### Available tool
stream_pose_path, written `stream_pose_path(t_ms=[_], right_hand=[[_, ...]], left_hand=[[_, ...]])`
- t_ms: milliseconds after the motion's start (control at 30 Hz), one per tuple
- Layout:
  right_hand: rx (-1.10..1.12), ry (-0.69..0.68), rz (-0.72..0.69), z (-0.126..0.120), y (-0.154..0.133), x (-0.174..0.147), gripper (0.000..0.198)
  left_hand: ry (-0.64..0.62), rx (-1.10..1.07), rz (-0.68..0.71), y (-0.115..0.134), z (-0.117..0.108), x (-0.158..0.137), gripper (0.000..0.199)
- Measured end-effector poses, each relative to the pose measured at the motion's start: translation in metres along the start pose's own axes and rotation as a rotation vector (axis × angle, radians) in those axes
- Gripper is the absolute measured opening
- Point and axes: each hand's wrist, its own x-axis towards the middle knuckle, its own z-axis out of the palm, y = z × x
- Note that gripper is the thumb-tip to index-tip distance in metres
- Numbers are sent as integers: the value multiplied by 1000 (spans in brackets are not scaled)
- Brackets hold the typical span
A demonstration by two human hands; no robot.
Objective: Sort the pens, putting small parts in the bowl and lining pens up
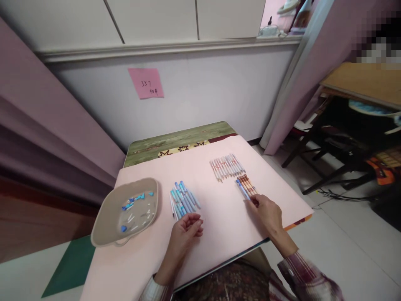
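My left hand [184,234] rests on the paper at the near edge of a loose pile of blue pens [183,198]. Its fingers curl loosely, with a gap to the thumb, and I see nothing in them. Over on the right, my right hand [266,213] closes on the near end of a blue pen [243,189]; the fingers partly hide it. Several brown-capped pens [247,184] lie side by side against that blue pen. Just beyond them is a neat row of pale, white-bodied pens [227,167].
A beige plastic basket [106,213] at the left holds small blue pieces and clear bits. Pink paper [216,234] covers most of the table, leaving a green wood-patterned strip [150,144] at the back. A pink note [146,83] is on the wall, and a wooden table [369,81] stands at right.
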Motion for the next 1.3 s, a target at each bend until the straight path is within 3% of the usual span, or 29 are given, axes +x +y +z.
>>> stream_pose_path(t_ms=[433, 633, 700, 800, 900, 1033, 1133, 1300], right_hand=[[-224, 80, -30, 7, -13, 4, 24], [-60, 184, -140, 3, -17, -1, 34], [115, 144, -213, 1, -32, -3, 34], [419, -106, -362, 8, -71, -4, 30], [486, -267, -469, 29, -117, -1, 21], [406, -169, -497, 69, -168, 12, 19], [371, -76, -557, 94, -190, 24, 29], [256, -155, -725, 114, -204, 44, 48]], left_hand=[[21, -8, 0, -18, -6, -6, 37], [38, -34, 42, -29, -15, -8, 35], [98, -35, 62, -30, -24, -9, 34], [189, 8, 106, -28, -39, -12, 29], [268, 218, 209, -25, -50, -17, 20], [390, 596, 433, -29, -49, -21, 13], [435, 756, 575, -40, -41, -18, 22], [433, 916, 695, -62, -36, -9, 39]])
